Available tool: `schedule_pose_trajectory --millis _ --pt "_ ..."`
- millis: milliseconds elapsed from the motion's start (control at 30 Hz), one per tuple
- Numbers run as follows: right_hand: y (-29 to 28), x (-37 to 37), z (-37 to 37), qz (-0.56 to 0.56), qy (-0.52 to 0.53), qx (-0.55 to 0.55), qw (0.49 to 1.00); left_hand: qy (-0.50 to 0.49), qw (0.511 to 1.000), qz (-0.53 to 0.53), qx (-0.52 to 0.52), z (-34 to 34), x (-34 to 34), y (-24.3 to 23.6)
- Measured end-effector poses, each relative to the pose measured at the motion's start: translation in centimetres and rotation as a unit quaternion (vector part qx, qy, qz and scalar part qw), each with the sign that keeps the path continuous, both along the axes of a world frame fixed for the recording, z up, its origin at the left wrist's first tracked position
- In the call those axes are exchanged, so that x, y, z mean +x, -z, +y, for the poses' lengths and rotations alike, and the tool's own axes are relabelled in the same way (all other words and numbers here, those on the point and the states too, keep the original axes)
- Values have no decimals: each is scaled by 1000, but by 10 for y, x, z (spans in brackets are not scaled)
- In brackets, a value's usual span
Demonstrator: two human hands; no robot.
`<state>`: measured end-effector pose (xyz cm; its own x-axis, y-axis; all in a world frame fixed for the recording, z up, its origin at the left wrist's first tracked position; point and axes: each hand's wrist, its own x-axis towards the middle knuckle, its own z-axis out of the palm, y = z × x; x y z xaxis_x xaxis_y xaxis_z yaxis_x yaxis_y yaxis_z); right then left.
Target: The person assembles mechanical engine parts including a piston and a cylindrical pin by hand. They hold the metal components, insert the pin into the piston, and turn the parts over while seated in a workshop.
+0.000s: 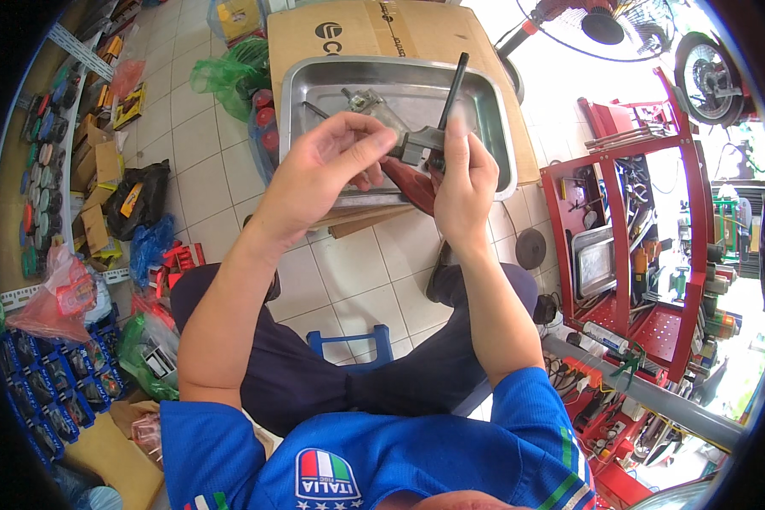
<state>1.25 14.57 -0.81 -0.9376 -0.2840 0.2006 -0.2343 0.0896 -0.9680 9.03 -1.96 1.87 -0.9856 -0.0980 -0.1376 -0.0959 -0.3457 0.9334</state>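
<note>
My right hand (pixel 465 183) is closed around a grey metal tool part (pixel 422 146) with a long dark rod (pixel 455 89) pointing up and away from me. The thumb lies along the part, and its tip is blurred. Close to the part's left end is my left hand (pixel 336 153), its thumb and forefinger pinched together and the other fingers curled. What the pinch holds, if anything, is hidden. A dark red, smooth curved piece (pixel 410 185) shows below the part, between my hands. Both hands are over the near side of a metal tray (pixel 291 93).
The tray, with a small metal piece (pixel 365 102) inside, stands on a cardboard box (pixel 450 34). A blue stool (pixel 374 344) is between my legs. A red tool rack (pixel 616 246) stands at right, shelves of goods (pixel 47 161) at left, and a fan (pixel 603 25) at far right.
</note>
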Motion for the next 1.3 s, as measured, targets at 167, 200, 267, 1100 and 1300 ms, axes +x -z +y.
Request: schedule_pose_trajectory --millis 167,200,267,1100,1300 --pt "-10 6 -2 -32 -12 -13 999 -8 999 -33 8 -3 -2 4" --pt "-10 5 -1 -27 -11 -10 1000 -9 1000 -16 7 -3 -2 5" --pt "-8 5 -1 -17 -10 -6 1000 -11 1000 18 4 -2 -2 6" --pt "0 0 1 -3 6 8 1000 8 999 -3 -36 1 -2 6" --pt "-7 3 -2 -15 17 7 1000 1 998 54 -24 3 2 4"
